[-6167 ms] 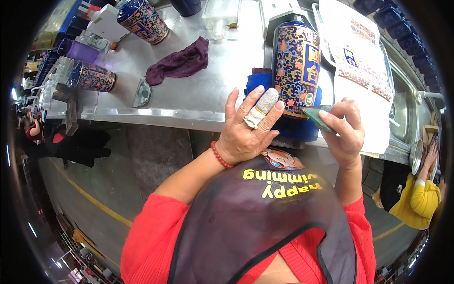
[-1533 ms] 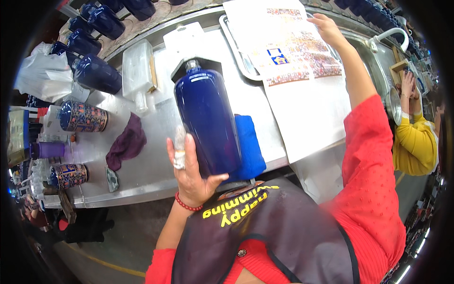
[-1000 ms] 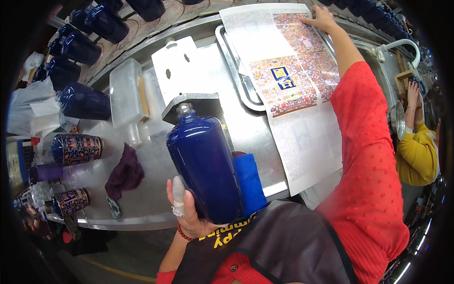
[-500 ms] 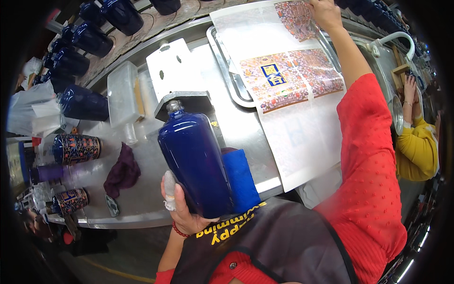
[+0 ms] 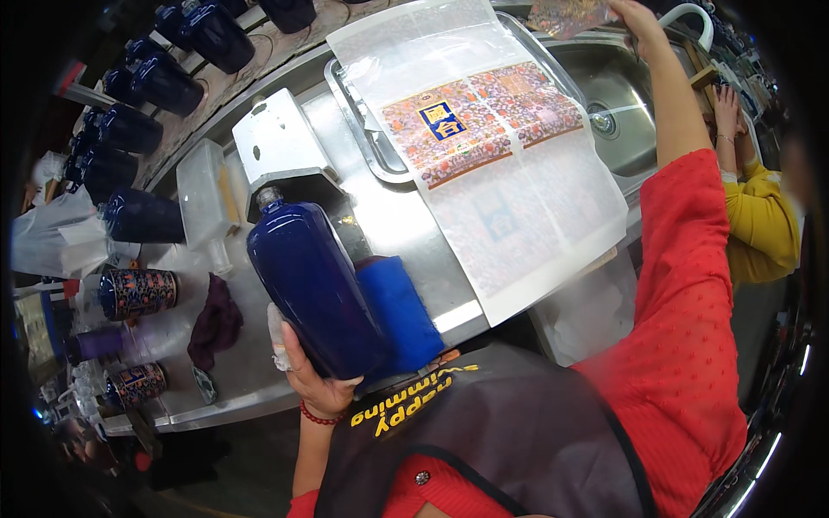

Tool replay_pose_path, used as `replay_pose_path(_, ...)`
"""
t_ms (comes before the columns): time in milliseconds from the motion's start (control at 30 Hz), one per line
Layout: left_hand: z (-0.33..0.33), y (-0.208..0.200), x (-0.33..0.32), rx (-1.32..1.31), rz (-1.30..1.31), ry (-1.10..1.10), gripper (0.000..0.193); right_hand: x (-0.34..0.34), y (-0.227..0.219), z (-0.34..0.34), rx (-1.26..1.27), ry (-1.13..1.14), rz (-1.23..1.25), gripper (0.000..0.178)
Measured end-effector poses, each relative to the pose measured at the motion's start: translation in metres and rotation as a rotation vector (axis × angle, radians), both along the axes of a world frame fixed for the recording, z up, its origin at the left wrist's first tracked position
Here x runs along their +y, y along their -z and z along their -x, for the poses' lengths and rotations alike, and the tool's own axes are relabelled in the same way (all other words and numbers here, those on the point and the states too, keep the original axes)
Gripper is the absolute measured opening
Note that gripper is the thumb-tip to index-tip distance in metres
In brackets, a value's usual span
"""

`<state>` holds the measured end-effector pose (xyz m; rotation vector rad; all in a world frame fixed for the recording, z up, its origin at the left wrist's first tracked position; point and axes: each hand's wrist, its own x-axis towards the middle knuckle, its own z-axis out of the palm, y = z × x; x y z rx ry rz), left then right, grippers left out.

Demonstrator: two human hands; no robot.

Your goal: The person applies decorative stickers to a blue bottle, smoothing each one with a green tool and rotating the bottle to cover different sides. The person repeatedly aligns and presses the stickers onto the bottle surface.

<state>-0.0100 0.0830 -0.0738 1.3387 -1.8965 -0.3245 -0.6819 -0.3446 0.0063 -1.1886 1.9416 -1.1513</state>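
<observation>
A glossy dark blue bottle (image 5: 315,285) leans in my left hand (image 5: 313,380), whose fingers wrap round its lower end. Finger covers sit on that hand. The bottle's neck lies against a white block-shaped stand (image 5: 281,138) with a dark angled front. My right hand (image 5: 641,26), stretched out at the top right, pinches a floral patterned decal (image 5: 566,17) over the sink's far side. Between my hands, a translucent sheet (image 5: 553,233) with a floral decal print lies partly over a metal tray (image 5: 380,155). Beside the bottle rests a blue cloth (image 5: 399,315).
A steel sink (image 5: 617,95) with a white tap (image 5: 691,17) is at the right. Another person's yellow sleeve (image 5: 764,229) shows beyond it. Left are a clear plastic box (image 5: 203,190), a dark purple cloth (image 5: 214,324), patterned bottles (image 5: 142,293) and several plain blue bottles (image 5: 147,216).
My right hand has moved right with the floral decal, away from the sheet and over the sink. My view has shifted, so the bottle and bench appear farther left.
</observation>
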Motion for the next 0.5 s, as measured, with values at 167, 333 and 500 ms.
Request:
replay_pose_path(167, 0.001, -0.001, -0.002, 0.016, 0.012, 0.002, 0.114, 0.054, 0.116, 0.049, 0.702, -0.060, -0.206, 0.035)
replay_pose_path(333, 0.002, -0.002, -0.004, 0.000, 0.016, 0.000, 0.113, 0.084, 0.174, 0.054, 1.158, -0.083, -0.463, 0.034)
replay_pose_path(500, 0.003, -0.005, -0.005, -0.074, 0.064, -0.023, 0.115, 0.102, 0.146, 0.028, 1.149, 0.135, -0.443, 0.034)
